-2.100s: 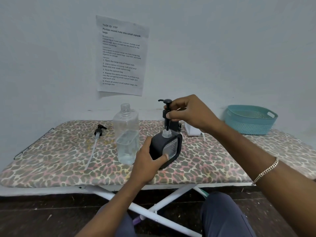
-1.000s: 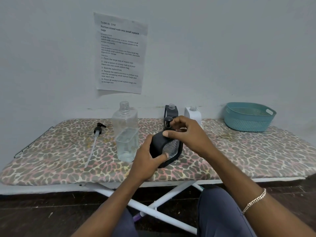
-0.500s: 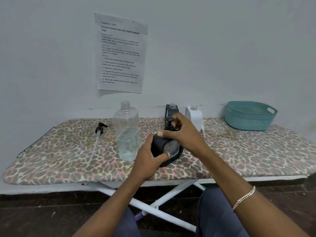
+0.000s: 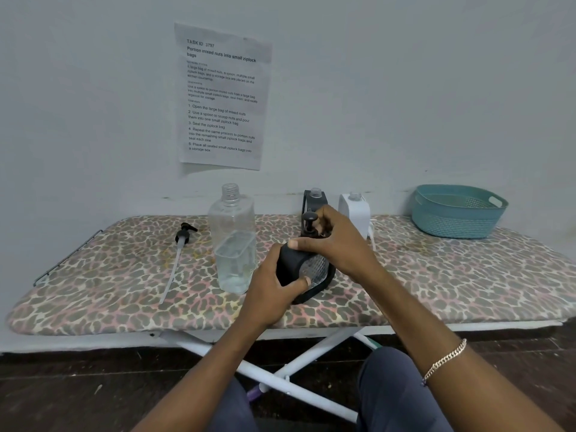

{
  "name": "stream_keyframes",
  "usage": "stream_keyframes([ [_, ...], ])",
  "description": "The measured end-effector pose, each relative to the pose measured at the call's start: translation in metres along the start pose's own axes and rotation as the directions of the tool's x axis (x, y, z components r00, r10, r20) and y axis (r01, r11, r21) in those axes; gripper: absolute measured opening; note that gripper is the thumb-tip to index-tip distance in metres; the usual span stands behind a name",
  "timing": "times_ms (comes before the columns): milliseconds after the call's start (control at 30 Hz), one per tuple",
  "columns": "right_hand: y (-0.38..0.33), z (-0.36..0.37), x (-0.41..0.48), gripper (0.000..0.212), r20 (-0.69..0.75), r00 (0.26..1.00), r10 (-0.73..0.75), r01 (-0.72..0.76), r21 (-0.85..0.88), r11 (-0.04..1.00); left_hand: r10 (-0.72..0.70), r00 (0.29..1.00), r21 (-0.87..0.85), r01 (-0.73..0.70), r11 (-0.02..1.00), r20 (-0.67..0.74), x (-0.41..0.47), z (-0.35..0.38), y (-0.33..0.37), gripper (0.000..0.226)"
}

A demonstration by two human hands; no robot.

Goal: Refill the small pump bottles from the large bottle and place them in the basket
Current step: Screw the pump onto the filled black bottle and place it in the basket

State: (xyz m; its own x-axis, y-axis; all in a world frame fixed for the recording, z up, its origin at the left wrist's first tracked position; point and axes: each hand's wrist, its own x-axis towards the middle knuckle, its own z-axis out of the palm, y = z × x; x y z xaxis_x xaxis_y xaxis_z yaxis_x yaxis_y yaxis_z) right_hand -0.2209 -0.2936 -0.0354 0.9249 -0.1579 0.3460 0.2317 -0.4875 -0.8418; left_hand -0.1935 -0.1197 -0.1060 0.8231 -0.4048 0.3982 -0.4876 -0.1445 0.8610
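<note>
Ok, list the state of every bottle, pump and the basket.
Large bottle: upright, uncapped, partly full.
Front black bottle: left hand grips it; right hand grips its pump, seated in neck.
Rear black bottle: upright, uncapped.
White bottle: upright, uncapped.
Loose pump: lying flat.
Basket: no bottles visible.

A pale, plain wall fills the back, with a printed sheet of paper stuck to it. In front of the wall stands a long surface covered in leopard-print fabric, on crossed white metal legs. The floor below is dark.
</note>
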Motion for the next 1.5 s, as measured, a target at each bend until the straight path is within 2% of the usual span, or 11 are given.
stream_keyframes([
  [133,0.004,-0.012,0.0,0.041,0.153,0.988,0.037,-0.059,0.146,0.987,-0.007,1.0,-0.001,0.007,1.0,0.003,0.001,0.001,0.0,0.044],
  [200,0.006,-0.021,0.001,0.035,0.233,0.973,-0.003,-0.072,0.315,0.946,-0.016,1.0,-0.012,0.016,1.0,0.001,0.0,0.001,0.001,0.045],
  [267,0.008,-0.022,-0.001,0.034,0.242,0.969,-0.049,-0.048,0.379,0.924,-0.015,1.0,-0.01,0.015,1.0,0.001,0.0,0.001,0.0,0.045],
  [333,0.011,-0.017,-0.003,0.032,0.182,0.982,-0.06,-0.017,0.392,0.92,-0.012,1.0,-0.011,0.012,1.0,0.006,0.0,0.001,0.0,0.044],
  [533,0.014,0.004,-0.008,0.03,-0.072,0.997,0.04,-0.004,0.45,0.893,-0.012,1.0,-0.015,0.012,1.0,0.01,-0.001,0.0,0.001,0.045],
  [667,0.011,0.007,-0.011,0.032,-0.097,0.992,0.075,-0.024,0.439,0.898,-0.014,1.0,-0.008,0.014,1.0,0.006,-0.001,0.0,0.003,0.046],
  [967,0.011,-0.014,-0.004,0.034,0.175,0.984,0.02,-0.069,0.28,0.958,-0.015,1.0,-0.013,0.015,1.0,0.003,-0.001,0.001,0.004,0.045],
  [1100,0.009,-0.013,-0.004,0.033,0.209,0.977,0.033,-0.083,0.234,0.969,-0.012,1.0,-0.015,0.012,1.0,-0.004,-0.001,0.001,0.003,0.045],
  [1233,0.008,-0.007,-0.007,0.026,0.095,0.995,0.023,-0.046,0.247,0.968,-0.01,1.0,-0.006,0.01,1.0,0.0,-0.002,0.0,0.002,0.045],
  [1367,0.008,0.005,-0.012,0.03,-0.052,0.994,0.097,-0.073,0.353,0.933,-0.007,1.0,0.0,0.007,1.0,0.0,-0.002,0.001,0.002,0.045],
  [1500,0.006,0.014,-0.015,0.027,-0.128,0.985,0.12,-0.066,0.363,0.929,-0.004,1.0,0.001,0.004,1.0,-0.011,-0.002,0.002,0.002,0.045],
])
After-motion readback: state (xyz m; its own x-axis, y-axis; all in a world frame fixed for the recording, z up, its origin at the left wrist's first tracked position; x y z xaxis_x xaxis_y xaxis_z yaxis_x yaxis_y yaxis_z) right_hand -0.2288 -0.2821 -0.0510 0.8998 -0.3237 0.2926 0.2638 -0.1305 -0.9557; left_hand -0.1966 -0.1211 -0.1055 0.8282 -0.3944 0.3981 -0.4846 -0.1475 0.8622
